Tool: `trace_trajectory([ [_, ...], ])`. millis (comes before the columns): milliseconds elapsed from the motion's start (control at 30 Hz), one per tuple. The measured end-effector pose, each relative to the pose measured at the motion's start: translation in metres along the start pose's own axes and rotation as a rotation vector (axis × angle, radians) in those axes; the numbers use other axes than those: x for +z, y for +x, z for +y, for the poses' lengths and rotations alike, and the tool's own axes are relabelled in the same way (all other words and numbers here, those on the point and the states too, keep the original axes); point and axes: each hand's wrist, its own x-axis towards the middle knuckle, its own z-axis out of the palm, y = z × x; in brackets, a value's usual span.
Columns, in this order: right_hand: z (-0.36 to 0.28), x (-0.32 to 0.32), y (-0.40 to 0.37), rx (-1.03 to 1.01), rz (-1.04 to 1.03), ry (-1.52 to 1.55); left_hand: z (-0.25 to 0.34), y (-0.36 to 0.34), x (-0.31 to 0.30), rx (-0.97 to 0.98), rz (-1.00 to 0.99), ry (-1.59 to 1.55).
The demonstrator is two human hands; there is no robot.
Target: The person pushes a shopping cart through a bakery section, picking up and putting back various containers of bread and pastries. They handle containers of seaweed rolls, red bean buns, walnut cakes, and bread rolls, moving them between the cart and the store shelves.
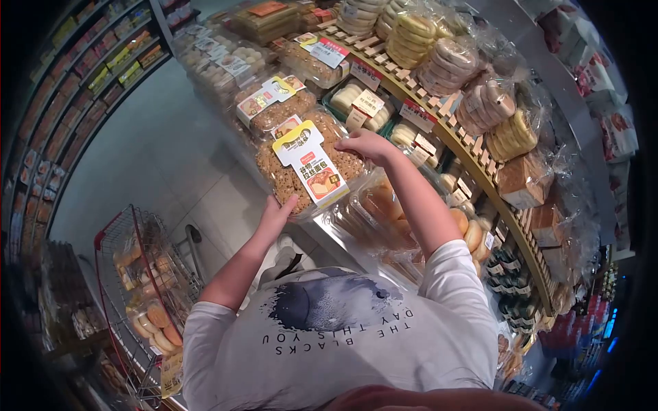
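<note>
A clear plastic package of grain-topped bread (281, 166) with a white and yellow label is held between my two hands, in front of my chest. My left hand (277, 214) grips its near left corner, thumb on top and fingers mostly hidden beneath. At its right edge, my right hand (363, 145) is closed with the thumb over the top. Just beyond it, a similar bread package (274, 113) sits on the display, partly covered by the one I hold.
A wire shopping cart (137, 274) with packaged bread stands at lower left. Bagged buns (449, 65) line a slatted wooden shelf (473, 147) curving along the right. Packed rolls (380, 202) lie below my right forearm. Stocked shelves (75, 103) rise at far left beyond the tiled floor (164, 151).
</note>
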Motion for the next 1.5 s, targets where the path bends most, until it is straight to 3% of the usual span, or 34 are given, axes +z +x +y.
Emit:
trace_trajectory([
  [100,0.011,-0.013,0.038,0.057,-0.046,0.158,0.001,0.034,-0.006,-0.107,-0.174,0.089],
  [300,0.051,-0.023,0.091,0.132,0.058,0.183,-0.012,0.075,-0.010,-0.108,-0.385,0.241],
  [400,0.067,-0.019,0.102,0.214,0.168,-0.005,-0.042,0.088,-0.009,-0.065,-0.386,0.299],
  [500,0.070,-0.017,0.100,0.112,0.335,-0.282,-0.032,0.091,-0.009,-0.059,-0.392,0.294],
  [533,0.056,-0.014,0.094,0.053,0.394,-0.413,-0.029,0.092,-0.011,-0.084,-0.407,0.299],
  [600,0.023,-0.006,0.077,0.150,0.389,-0.633,-0.023,0.089,-0.015,-0.105,-0.415,0.346],
  [667,0.013,0.006,0.068,-0.142,0.497,-0.916,-0.016,0.080,-0.025,-0.111,-0.384,0.428],
  [733,-0.015,0.021,0.061,-0.343,0.445,-0.905,-0.017,0.066,-0.039,-0.108,-0.304,0.467],
  [800,-0.033,0.039,0.066,-0.685,0.429,-0.850,-0.009,0.042,-0.058,-0.143,-0.211,0.447],
  [1000,-0.101,0.130,0.057,-0.994,0.014,-0.699,-0.007,-0.087,-0.152,-0.168,0.404,0.334],
  [1167,-0.120,0.193,0.048,-1.084,-0.317,-0.736,-0.032,-0.201,-0.236,-0.097,0.989,0.264],
  [1233,-0.122,0.220,0.053,-1.060,-0.435,-0.764,-0.022,-0.253,-0.264,-0.250,1.152,0.340],
  [1300,-0.130,0.252,0.053,-1.059,-0.508,-0.748,-0.037,-0.303,-0.302,-0.323,1.306,0.707],
  [1367,-0.134,0.289,0.053,-1.035,-0.576,-0.703,-0.058,-0.346,-0.350,-0.547,1.417,0.669],
  [1400,-0.135,0.310,0.052,-0.979,-0.607,-0.665,-0.032,-0.362,-0.360,-0.745,1.369,0.627],
  [1500,-0.146,0.377,0.041,-0.829,-0.686,-0.584,-0.088,-0.403,-0.436,-0.905,1.302,0.598],
])
